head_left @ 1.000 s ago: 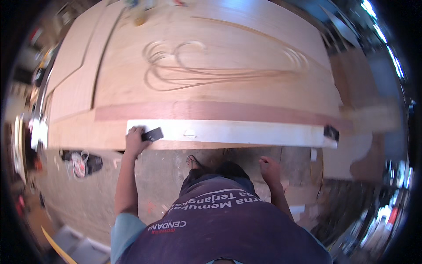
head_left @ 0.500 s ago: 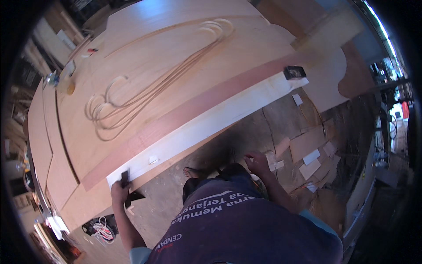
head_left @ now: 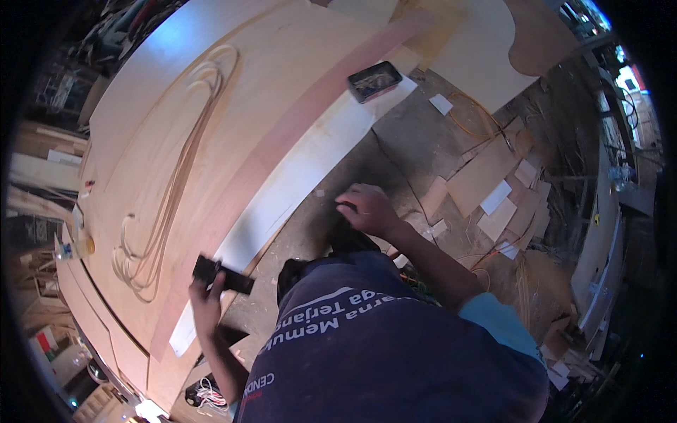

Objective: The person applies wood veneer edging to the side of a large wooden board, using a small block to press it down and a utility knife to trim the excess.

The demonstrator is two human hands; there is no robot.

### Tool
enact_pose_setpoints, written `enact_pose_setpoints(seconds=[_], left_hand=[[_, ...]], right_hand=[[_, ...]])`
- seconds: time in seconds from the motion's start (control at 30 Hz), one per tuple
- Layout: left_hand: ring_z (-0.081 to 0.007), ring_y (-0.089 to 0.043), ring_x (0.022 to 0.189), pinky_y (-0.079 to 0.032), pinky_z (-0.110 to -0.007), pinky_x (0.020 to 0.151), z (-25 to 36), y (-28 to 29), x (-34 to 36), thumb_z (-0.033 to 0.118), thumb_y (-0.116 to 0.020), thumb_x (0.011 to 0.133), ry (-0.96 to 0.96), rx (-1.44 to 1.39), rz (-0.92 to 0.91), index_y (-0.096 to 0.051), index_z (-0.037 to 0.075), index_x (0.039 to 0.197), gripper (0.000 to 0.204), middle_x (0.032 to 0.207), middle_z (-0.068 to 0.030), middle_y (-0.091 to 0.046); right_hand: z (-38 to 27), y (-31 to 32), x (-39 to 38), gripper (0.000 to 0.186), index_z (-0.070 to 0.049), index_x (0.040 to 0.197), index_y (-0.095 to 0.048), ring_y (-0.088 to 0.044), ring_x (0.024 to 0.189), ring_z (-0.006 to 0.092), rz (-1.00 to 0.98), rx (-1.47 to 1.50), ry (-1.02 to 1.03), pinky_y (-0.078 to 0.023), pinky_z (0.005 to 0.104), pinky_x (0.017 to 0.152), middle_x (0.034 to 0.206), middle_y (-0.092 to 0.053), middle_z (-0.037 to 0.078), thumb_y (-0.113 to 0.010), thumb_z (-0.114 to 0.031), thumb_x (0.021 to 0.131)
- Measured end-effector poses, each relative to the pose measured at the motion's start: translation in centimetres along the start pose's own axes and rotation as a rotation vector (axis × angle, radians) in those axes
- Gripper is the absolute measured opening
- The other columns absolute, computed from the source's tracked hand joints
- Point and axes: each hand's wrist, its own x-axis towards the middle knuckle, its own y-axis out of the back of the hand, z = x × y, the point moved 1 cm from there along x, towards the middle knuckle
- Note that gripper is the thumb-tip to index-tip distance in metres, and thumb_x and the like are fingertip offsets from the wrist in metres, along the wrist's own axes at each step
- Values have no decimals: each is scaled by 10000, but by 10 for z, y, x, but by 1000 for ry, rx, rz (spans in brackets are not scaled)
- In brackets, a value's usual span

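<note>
My left hand point(head_left: 204, 302) grips a black rectangular block point(head_left: 223, 274) pressed on the near end of a long white strip point(head_left: 303, 166). The strip lies along the edge of a big plywood panel point(head_left: 233, 92), next to a reddish wood band point(head_left: 282, 141). My right hand point(head_left: 368, 210) hangs off the panel over the dusty floor, its fingers curled. Whether it holds anything I cannot tell. At the strip's far end sits a small black tray point(head_left: 374, 80).
A looped bundle of thin wood strips point(head_left: 169, 190) lies on the panel. Plywood offcuts point(head_left: 493, 197) and cables litter the floor at the right. A small bottle point(head_left: 72, 247) stands at the panel's left edge, with shelves and clutter beyond.
The view has swung, so the panel now runs diagonally. My left hand stays on the black block. My right hand has come up and curled its fingers.
</note>
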Motion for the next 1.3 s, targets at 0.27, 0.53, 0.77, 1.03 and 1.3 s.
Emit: enact_pose_setpoints(seconds=[0.27, 0.53, 0.77, 1.03, 1.3], left_hand=[[-113, -699, 819, -555, -276, 697, 181, -240, 191, 138, -763, 1004, -210, -333, -597, -765, -21, 973, 162, 879, -29, -749], [-157, -757, 867, -638, -313, 729, 311, -404, 248, 115, -719, 1024, -147, -588, -1106, -764, 15, 1076, 121, 1004, -69, -789], [-159, -765, 870, -669, -329, 731, 391, -570, 302, 84, -713, 1022, -166, -539, -1084, -749, 19, 1032, 75, 1008, -82, -781], [-151, -730, 882, -657, -333, 775, 495, -737, 319, 115, -803, 965, -152, -619, -766, -757, -15, 1055, 164, 1000, -92, -778], [-240, -663, 1001, -558, -329, 864, 558, -847, 313, 25, -805, 893, -940, -341, -800, -766, 67, 1227, 340, 1119, -85, -652]], right_hand=[[4, 113, 60, 478, -12, 1273, -710, -657, 1044, 101, -136, 864, -233, -527, 300, 890, 1140, -739, 37, -864, -294, 918], [107, 207, 9, 258, 5, 1063, -807, -637, 841, 95, 302, 821, -654, -517, 292, 785, 899, -748, 17, -838, -218, 938], [243, 280, -81, 195, 25, 1050, -801, -701, 825, 127, 492, 618, -711, -553, 289, 784, 884, -784, 79, -801, -140, 947], [391, 408, -105, 340, 3, 1112, -790, -746, 882, 176, 532, 476, -951, -576, 356, 862, 940, -802, 119, -686, -316, 1058], [468, 503, 64, 463, -107, 1375, -675, -660, 1216, 192, 454, 2122, -300, -510, 387, 1044, 1308, -713, 53, -512, -461, 1124]])
